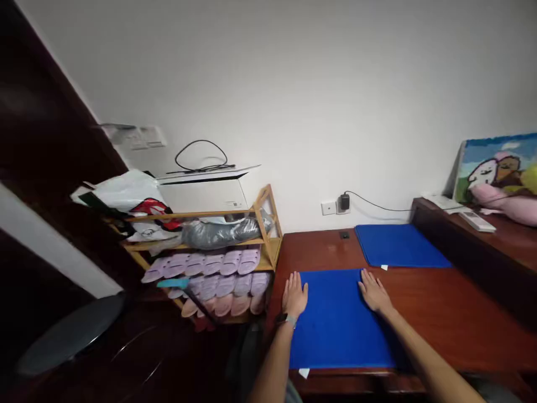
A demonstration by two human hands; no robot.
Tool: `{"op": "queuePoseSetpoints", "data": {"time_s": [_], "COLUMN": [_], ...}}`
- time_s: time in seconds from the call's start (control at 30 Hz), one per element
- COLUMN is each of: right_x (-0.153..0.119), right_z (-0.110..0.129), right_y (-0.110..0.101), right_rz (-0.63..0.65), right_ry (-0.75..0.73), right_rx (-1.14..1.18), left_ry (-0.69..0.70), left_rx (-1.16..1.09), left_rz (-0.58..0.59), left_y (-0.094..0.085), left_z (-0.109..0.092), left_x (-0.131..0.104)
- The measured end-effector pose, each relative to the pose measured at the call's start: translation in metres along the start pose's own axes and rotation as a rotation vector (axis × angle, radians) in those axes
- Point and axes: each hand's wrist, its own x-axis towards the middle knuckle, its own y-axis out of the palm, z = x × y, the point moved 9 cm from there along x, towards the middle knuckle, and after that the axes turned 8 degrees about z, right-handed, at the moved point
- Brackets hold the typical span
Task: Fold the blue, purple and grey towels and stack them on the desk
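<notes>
At the lower right of the frame, the left hand [295, 295] and right hand [375, 291] lie flat, apart, along opposite edges of a blue cloth [338, 327].

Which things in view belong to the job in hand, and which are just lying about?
Job in hand:
- near blue mat, left hand and right hand at its far corners
- table beneath
- probably the matching far blue mat, untouched

Lying about:
- lilac slippers
- white box
- pink plush toy
- colourful picture

A reddish-brown table [465, 313] carries a near blue mat [338, 324] and, farther back, a second blue mat [398, 245].
</notes>
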Motion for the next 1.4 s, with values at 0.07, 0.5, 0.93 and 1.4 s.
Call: {"op": "queuePoseSetpoints", "data": {"time_s": [0.07,0.5,0.93,1.4], "right_x": [-0.006,-0.012,-0.015,-0.064], "right_z": [-0.001,0.001,0.003,-0.005], "right_y": [0.004,0.001,-0.005,0.018], "right_rz": [-0.026,-0.089,-0.065,-0.136], "right_ry": [-0.007,-0.035,-0.027,-0.059], "right_rx": [-0.012,0.025,0.019,0.074], "left_ry": [0.003,0.372,0.140,0.183], "left_rx": [-0.014,-0.106,-0.029,-0.045], "left_rz": [-0.021,-0.070,0.015,-0.043], "left_y": [0.001,-0.012,-0.004,-0.006], "left_z": [0.001,-0.139,-0.020,-0.025], "left_x": [0.000,-0.026,-0.048,-0.050]}}
